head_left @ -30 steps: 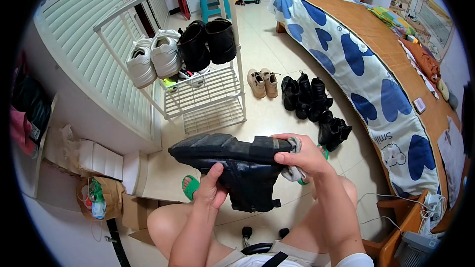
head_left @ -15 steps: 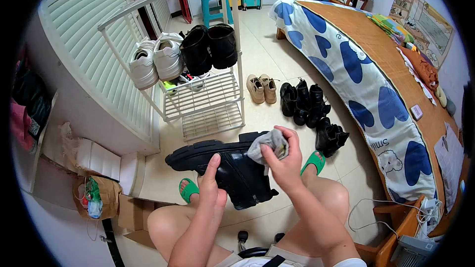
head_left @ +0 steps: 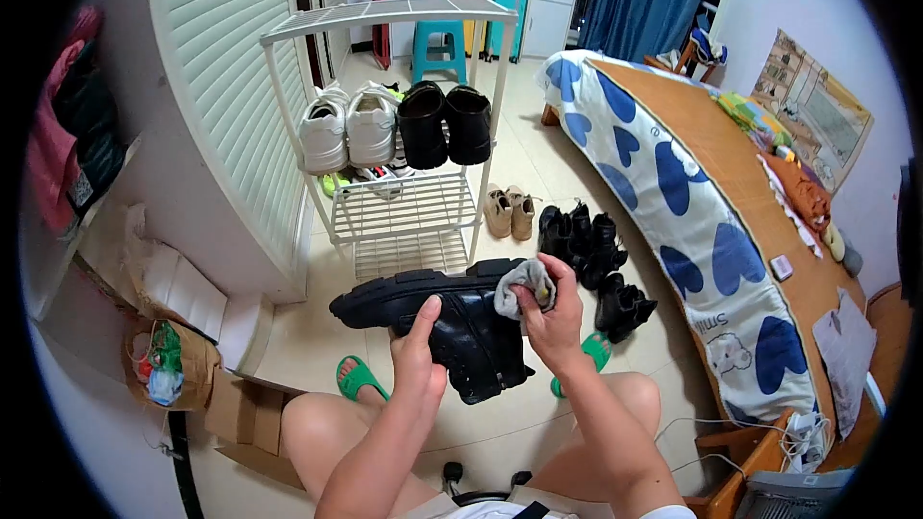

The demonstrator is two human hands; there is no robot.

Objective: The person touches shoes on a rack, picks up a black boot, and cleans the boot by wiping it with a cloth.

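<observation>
A black leather ankle boot (head_left: 471, 341) lies on its side above my lap, its thick sole facing away and its toe to the left. My left hand (head_left: 419, 351) grips it around the middle, thumb on the side near the sole. In my right hand (head_left: 556, 317) is a bunched grey cloth (head_left: 524, 290), pressed to the boot at the heel end. The fingers behind the boot and cloth are partly hidden.
Ahead stands a white shoe rack (head_left: 404, 207) with white sneakers (head_left: 372, 125) and black shoes (head_left: 446, 125). Beige shoes (head_left: 509, 211) and several black boots (head_left: 582, 240) are on the floor. A bed (head_left: 663, 149) runs along the right; a paper bag (head_left: 192, 380) sits at left.
The view has tilted up and turned slightly left, so the rack shows farther right. Both hands still hold the boot and the cloth, with the cloth staying at the heel end.
</observation>
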